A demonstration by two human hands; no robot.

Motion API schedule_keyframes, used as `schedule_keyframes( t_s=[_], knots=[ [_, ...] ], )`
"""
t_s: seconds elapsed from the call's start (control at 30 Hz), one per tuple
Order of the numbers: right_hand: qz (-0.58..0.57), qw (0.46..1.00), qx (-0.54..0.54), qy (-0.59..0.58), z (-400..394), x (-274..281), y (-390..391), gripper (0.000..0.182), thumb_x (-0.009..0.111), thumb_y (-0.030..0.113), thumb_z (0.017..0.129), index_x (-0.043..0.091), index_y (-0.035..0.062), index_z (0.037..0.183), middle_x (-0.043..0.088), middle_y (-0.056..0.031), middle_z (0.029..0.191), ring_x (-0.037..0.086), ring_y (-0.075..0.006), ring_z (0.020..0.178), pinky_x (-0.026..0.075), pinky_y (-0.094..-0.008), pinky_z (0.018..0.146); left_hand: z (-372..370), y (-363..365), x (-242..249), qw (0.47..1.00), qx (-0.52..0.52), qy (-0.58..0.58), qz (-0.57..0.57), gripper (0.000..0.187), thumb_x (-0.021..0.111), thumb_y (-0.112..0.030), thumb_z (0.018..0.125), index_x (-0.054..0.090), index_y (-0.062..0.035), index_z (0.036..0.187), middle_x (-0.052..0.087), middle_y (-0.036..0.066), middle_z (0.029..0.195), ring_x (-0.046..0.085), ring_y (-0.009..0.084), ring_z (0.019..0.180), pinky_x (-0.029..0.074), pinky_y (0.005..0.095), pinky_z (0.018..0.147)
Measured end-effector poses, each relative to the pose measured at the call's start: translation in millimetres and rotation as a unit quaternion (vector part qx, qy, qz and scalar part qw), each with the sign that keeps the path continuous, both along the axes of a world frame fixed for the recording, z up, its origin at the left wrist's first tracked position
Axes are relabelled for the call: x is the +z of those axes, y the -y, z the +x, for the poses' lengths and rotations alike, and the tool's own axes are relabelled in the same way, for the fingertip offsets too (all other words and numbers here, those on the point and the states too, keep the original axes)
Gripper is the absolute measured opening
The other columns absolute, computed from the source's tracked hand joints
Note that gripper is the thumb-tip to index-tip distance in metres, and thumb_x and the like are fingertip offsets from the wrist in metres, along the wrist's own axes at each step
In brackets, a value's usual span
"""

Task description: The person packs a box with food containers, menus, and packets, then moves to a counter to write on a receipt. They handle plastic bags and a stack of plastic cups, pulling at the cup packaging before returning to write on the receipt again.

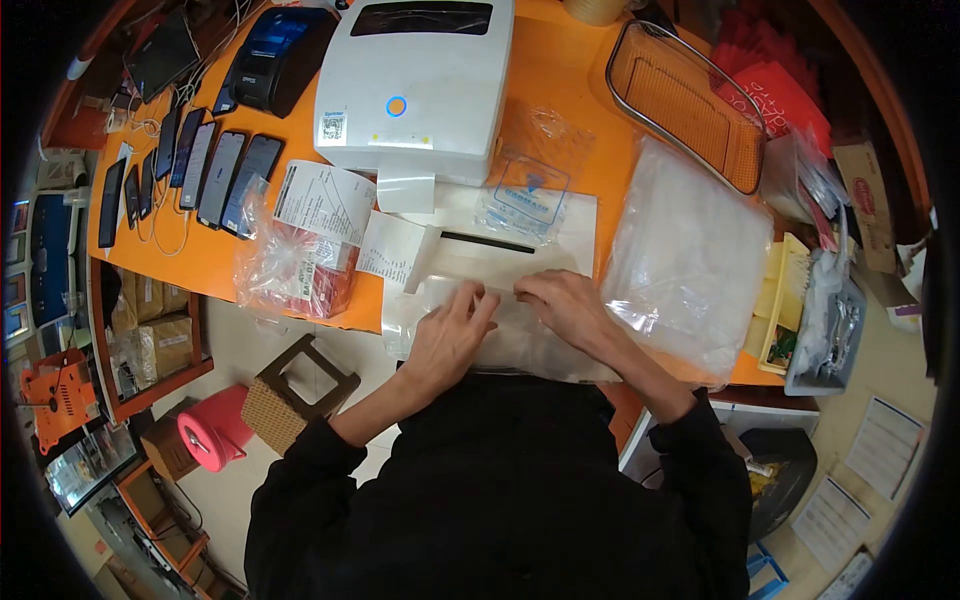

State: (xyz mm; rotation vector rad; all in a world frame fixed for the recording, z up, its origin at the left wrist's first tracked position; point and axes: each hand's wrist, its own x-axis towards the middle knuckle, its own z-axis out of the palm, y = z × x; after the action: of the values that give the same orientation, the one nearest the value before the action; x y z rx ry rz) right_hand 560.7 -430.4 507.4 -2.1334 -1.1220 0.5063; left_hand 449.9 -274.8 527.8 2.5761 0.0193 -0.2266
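At the table's front edge, both hands work on a clear plastic bag (510,350) lying flat over white sheets. My left hand (450,335) has its fingers bent and closed on the bag's left part. To its right, my right hand (570,308) pinches the bag near its upper edge, with the fingertips pressed together. A thin black strip (487,242) lies just beyond the hands. Behind it is a crumpled clear bag with blue print (525,200). A printed paper slip (392,248) lies left of the strip.
A white label printer (418,85) stands at the back. Several phones (222,175) and a card terminal (285,60) are left of it. A wrapped red package (305,270) lies at the left front edge. Right are stacked clear bags (690,260) and a wire basket (685,105).
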Motion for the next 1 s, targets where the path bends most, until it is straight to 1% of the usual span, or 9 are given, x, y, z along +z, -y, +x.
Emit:
schedule_keyframes(
  t_s=[0.13, 0.23, 0.43, 0.53, 0.67, 0.7, 0.73, 0.87, 1.0],
  knots=[
    [-0.046, 0.998, 0.026, -0.034, -3, 17, 2, 0.01, 0.056, 0.012, 0.076, 0.06, 0.0046, 0.081, 0.061, -0.0126, 0.078, 0.058, -0.0313, 0.077, 0.046, -0.0388, 0.066, 9, -4, -3, 0.97, -0.014, 0.213, 0.116, 0.011, 0.063, -0.016, 0.072, 0.057, -0.0088, 0.078, 0.053, 0.0, 0.09, 0.05, 0.0205, 0.089, 0.042, 0.0317, 0.072],
    [-0.022, 0.997, 0.051, -0.055, 4, 16, 1, 0.01, 0.057, 0.013, 0.075, 0.059, 0.0045, 0.081, 0.06, -0.0133, 0.077, 0.057, -0.0309, 0.078, 0.045, -0.0387, 0.066, 0, -7, -12, 0.979, -0.093, 0.158, 0.091, 0.009, 0.06, -0.013, 0.073, 0.055, -0.0089, 0.08, 0.054, 0.001, 0.087, 0.052, 0.0188, 0.085, 0.04, 0.0298, 0.075],
    [0.004, 0.997, 0.009, -0.071, 9, -6, -8, 0.009, 0.06, 0.005, 0.075, 0.059, -0.0007, 0.082, 0.059, -0.0111, 0.074, 0.058, -0.0267, 0.07, 0.046, -0.0328, 0.065, -8, -11, -12, 0.992, -0.085, 0.067, -0.068, 0.01, 0.06, -0.013, 0.073, 0.055, -0.0073, 0.079, 0.057, 0.004, 0.081, 0.059, 0.0237, 0.076, 0.044, 0.0331, 0.069],
    [-0.04, 0.979, -0.021, -0.2, 11, -2, -10, 0.009, 0.059, 0.003, 0.075, 0.058, -0.0013, 0.082, 0.059, -0.012, 0.072, 0.059, -0.0255, 0.071, 0.046, -0.0329, 0.064, -7, -14, -9, 0.994, -0.059, -0.055, -0.074, 0.015, 0.062, -0.016, 0.072, 0.056, -0.0067, 0.082, 0.057, 0.005, 0.087, 0.06, 0.0275, 0.075, 0.046, 0.0348, 0.065],
    [0.002, 0.998, 0.0, -0.063, 3, -3, -1, 0.01, 0.058, 0.007, 0.076, 0.057, 0.0005, 0.084, 0.062, -0.0112, 0.077, 0.059, -0.0281, 0.074, 0.046, -0.034, 0.065, 0, 1, -8, 1.0, 0.02, 0.0, -0.01, 0.018, 0.065, -0.017, 0.071, 0.058, -0.0078, 0.084, 0.056, 0.003, 0.091, 0.058, 0.0243, 0.079, 0.044, 0.0345, 0.072],
    [-0.003, 1.0, 0.008, -0.023, 1, 2, 0, 0.009, 0.058, 0.008, 0.077, 0.058, 0.0014, 0.084, 0.063, -0.0107, 0.081, 0.059, -0.0288, 0.076, 0.046, -0.0341, 0.065, 5, 1, -5, 0.995, 0.024, 0.082, 0.041, 0.018, 0.064, -0.016, 0.071, 0.057, -0.0086, 0.086, 0.055, 0.002, 0.092, 0.057, 0.0224, 0.081, 0.041, 0.0349, 0.076],
    [-0.004, 1.0, 0.007, -0.023, 1, 7, 2, 0.009, 0.058, 0.008, 0.077, 0.058, 0.0014, 0.084, 0.063, -0.0107, 0.081, 0.059, -0.0288, 0.076, 0.046, -0.0341, 0.065, 7, 1, -3, 0.982, 0.029, 0.163, 0.091, 0.018, 0.063, -0.014, 0.071, 0.057, -0.0094, 0.088, 0.054, 0.001, 0.092, 0.055, 0.0205, 0.083, 0.039, 0.0353, 0.08],
    [-0.018, 0.997, 0.043, -0.061, 3, 9, 2, 0.01, 0.057, 0.01, 0.078, 0.058, 0.0025, 0.084, 0.062, -0.0106, 0.083, 0.059, -0.0291, 0.078, 0.046, -0.0341, 0.066, 2, -9, -10, 0.981, -0.046, 0.164, 0.093, 0.016, 0.061, -0.011, 0.072, 0.057, -0.01, 0.088, 0.054, -0.001, 0.09, 0.052, 0.0171, 0.086, 0.034, 0.0362, 0.085],
    [-0.005, 0.992, 0.009, -0.122, 9, -11, -4, 0.01, 0.058, 0.006, 0.076, 0.057, -0.0004, 0.084, 0.06, -0.0132, 0.079, 0.059, -0.0281, 0.078, 0.046, -0.0341, 0.065, -6, -8, -20, 0.989, -0.088, 0.118, -0.021, 0.009, 0.06, -0.01, 0.072, 0.058, -0.0089, 0.081, 0.057, 0.003, 0.082, 0.057, 0.0226, 0.081, 0.041, 0.0363, 0.077]
  ],
)
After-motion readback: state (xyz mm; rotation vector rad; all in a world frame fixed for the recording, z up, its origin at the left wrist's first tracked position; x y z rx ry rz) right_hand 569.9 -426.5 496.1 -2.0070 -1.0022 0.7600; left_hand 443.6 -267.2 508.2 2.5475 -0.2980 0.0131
